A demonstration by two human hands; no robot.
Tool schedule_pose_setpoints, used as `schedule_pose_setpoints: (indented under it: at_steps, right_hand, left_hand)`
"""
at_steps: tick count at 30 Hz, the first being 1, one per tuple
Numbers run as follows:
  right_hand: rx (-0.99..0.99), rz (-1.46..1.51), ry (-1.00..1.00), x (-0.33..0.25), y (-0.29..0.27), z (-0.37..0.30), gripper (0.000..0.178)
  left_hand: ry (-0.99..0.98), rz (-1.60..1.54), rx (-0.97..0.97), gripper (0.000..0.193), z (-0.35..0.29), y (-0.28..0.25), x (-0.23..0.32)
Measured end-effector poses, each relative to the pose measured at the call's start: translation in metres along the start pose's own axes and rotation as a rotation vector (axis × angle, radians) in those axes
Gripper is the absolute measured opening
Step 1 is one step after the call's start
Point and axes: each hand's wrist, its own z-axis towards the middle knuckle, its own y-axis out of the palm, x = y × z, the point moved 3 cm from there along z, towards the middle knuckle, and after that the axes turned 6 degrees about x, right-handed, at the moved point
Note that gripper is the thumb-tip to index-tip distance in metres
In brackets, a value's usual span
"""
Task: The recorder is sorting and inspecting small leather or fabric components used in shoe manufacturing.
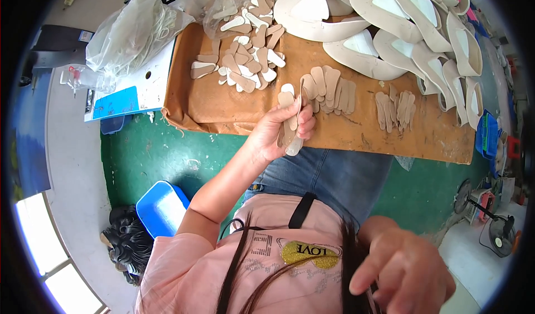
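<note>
My left hand (281, 127) is closed around several small beige insole pieces (287, 99), just over the table's front edge. They are long, with rounded ends, and stick out above and below the fingers. Close to my chest on the right, my right hand (404, 266) is raised with its fingers loosely bent and apart; nothing shows in it. Just beyond the left hand lies a fanned row of beige insole pieces (334, 88). A smaller row of narrower insole pieces (395, 109) lies to its right. Farther back is a loose heap of beige and white insole pieces (248, 60).
The table (434, 138) has a brown, stained cover. Beige shoe uppers (368, 52) pile up at its far right. A clear plastic bag (131, 35) lies at the far left. On the green floor stands a blue bin (161, 208) beside black shoes (128, 244). A fan (499, 233) is at the right.
</note>
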Motion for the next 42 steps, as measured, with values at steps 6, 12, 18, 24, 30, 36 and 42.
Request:
schedule_pose_setpoints:
  at_steps: [6, 12, 18, 24, 30, 36, 42]
  right_hand:
    - [-0.116, 0.203, -0.196, 0.003, 0.0, -0.016, 0.018]
    - [0.696, -0.408, 0.392, 0.074, -0.043, -0.027, 0.012]
    - [0.676, -0.196, 0.659, 0.152, -0.076, -0.05, 0.009]
    - [1.006, -0.535, 0.548, 0.109, -0.131, -0.066, 0.015]
    - [1.137, -0.987, 0.531, 0.052, -0.2, -0.111, 0.016]
    - [1.056, -1.52, 0.382, 0.071, -0.197, -0.112, 0.012]
    - [0.728, -0.98, 0.656, 0.11, -0.091, -0.074, 0.015]
  left_hand:
    - [-0.086, -0.12, -0.148, 0.012, 0.001, 0.011, -0.006]
    - [-0.139, -0.157, -0.302, 0.012, -0.005, 0.011, -0.015]
    - [-0.181, -0.03, -0.21, 0.019, -0.002, 0.009, -0.031]
    - [-0.086, 0.218, 0.262, 0.018, -0.002, -0.014, -0.017]
    - [0.072, 0.147, 0.325, 0.026, -0.003, -0.011, 0.006]
    - [0.16, 0.097, 0.286, 0.034, 0.004, 0.009, 0.001]
    - [0.255, 0.182, 0.243, 0.033, 0.006, 0.015, -0.004]
